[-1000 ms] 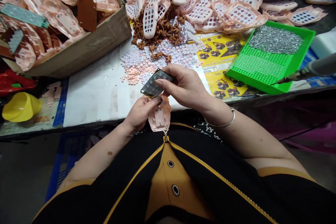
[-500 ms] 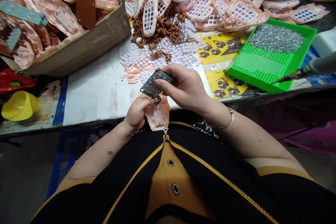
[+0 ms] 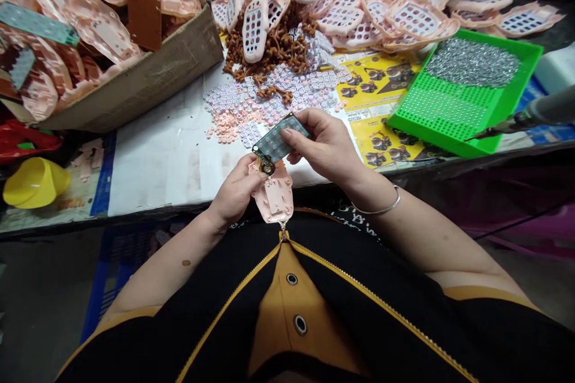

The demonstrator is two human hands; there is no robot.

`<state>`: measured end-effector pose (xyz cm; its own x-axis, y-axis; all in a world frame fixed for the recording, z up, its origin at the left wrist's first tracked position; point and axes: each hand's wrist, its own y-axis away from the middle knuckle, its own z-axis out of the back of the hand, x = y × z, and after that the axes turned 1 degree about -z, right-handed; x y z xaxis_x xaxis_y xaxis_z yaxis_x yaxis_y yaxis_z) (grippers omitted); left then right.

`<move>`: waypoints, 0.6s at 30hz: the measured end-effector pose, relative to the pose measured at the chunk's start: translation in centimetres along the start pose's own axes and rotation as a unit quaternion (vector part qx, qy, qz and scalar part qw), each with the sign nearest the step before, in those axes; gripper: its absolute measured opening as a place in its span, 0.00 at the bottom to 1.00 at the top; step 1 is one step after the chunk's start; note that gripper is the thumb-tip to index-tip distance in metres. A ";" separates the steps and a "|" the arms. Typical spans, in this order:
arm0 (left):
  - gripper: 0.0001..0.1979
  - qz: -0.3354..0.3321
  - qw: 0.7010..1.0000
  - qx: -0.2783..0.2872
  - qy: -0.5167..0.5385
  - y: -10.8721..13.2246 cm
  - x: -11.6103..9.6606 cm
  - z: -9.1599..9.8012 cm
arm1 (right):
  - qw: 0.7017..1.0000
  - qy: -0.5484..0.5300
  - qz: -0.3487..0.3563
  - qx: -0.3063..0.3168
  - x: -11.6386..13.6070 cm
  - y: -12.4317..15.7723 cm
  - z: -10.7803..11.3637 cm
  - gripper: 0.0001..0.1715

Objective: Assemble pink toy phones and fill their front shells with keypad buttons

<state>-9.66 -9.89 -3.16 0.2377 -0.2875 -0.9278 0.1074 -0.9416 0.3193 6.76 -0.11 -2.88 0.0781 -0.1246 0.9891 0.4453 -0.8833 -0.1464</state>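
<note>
My left hand (image 3: pixel 238 191) is closed on a pink plastic shell (image 3: pixel 275 194), held over the table's front edge. A small round black part (image 3: pixel 268 168), with thin wires beside it, sits at the shell's upper end, next to my left thumb. My right hand (image 3: pixel 330 146) pinches a dark grey-green circuit board (image 3: pixel 281 137) between thumb and fingers, tilted above the shell. Beyond the board lie a pile of small white and pink buttons (image 3: pixel 251 99) and a heap of brown figure-like pieces (image 3: pixel 269 51).
A cardboard box (image 3: pixel 148 87) full of pink shells and boards stands left. Pink shells with hole grids (image 3: pixel 345 12) are heaped at the back. On the right are a green tray (image 3: pixel 521 78) of metal screws and a screwdriver-like tool (image 3: pixel 534 116). A yellow scoop (image 3: pixel 36 182) lies far left.
My right hand has moved the circuit board slightly to the right and turned it, showing more of its face. The pink shell has shifted a little in my left hand.
</note>
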 end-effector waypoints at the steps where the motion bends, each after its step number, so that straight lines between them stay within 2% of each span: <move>1: 0.21 0.002 1.000 -0.003 -0.002 0.0 0.1 0.1 | 1.000 -0.012 -0.004 -0.004 -0.2 0.1 0.1 0.27; 5: 0.22 0.009 1.000 0.002 -0.008 0.0 0.3 0.2 | 0.998 -0.059 -0.021 -0.009 -1.0 0.6 0.8 0.30; 8: 0.21 0.006 1.000 0.015 -0.017 0.0 0.2 0.2 | 0.998 -0.057 -0.008 -0.005 -1.2 1.1 1.3 0.33; 13: 0.20 -0.006 0.999 0.003 -0.039 -0.2 0.2 0.2 | 1.000 0.016 -0.005 0.010 -1.1 1.5 2.3 0.24; 15: 0.20 -0.005 0.999 0.008 -0.039 -0.2 0.1 0.2 | 0.999 0.043 0.000 0.031 -1.1 1.6 3.0 0.28; 18: 0.21 -0.010 0.999 0.005 -0.032 -0.3 0.0 0.1 | 0.993 0.064 0.044 0.087 -1.0 1.6 4.2 0.36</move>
<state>-9.82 -9.65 -3.30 0.1736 -0.2783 -0.9447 0.1018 -0.9490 0.2983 11.11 0.44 -4.15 0.0139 -0.2649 0.9642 0.5893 -0.7768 -0.2219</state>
